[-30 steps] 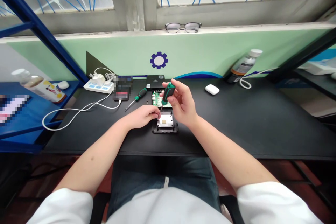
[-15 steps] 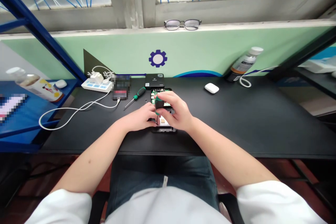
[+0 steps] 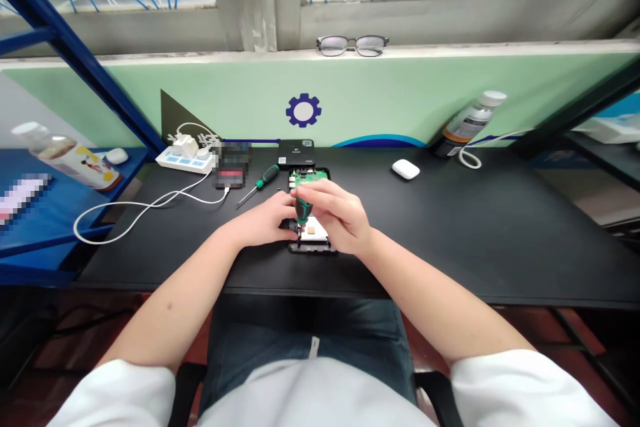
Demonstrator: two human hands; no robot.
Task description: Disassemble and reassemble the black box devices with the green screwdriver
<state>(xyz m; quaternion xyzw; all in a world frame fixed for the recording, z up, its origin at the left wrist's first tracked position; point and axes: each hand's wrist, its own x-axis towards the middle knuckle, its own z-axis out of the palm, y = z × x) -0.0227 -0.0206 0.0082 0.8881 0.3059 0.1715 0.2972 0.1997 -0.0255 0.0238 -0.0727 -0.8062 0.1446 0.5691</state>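
Observation:
An opened black electronic device (image 3: pixel 314 249) lies on the desk, with a green circuit board (image 3: pixel 311 177) at its far end and a white part (image 3: pixel 316 229) at its near end. My right hand (image 3: pixel 345 215) has its fingers round the top of a green and black screwdriver (image 3: pixel 303 210), which stands nearly upright over the device's left side. Its tip is too small to make out. My left hand (image 3: pixel 270 219) grips the device's left edge, thumb and fingers curled beside the screwdriver's shaft. Part of the board is hidden under my right hand.
Left of the device lie a second screwdriver (image 3: pixel 260 185) and a phone (image 3: pixel 231 167) on a white cable. A black box (image 3: pixel 296 153) sits behind it. Farther out are a power strip (image 3: pixel 185 159), a white earbud case (image 3: pixel 405 169) and a bottle (image 3: pixel 470 125).
My right fingers have gone from a pinch round the screwdriver handle to lying flatter over its top. The handle now stands more upright. My left hand has hardly moved.

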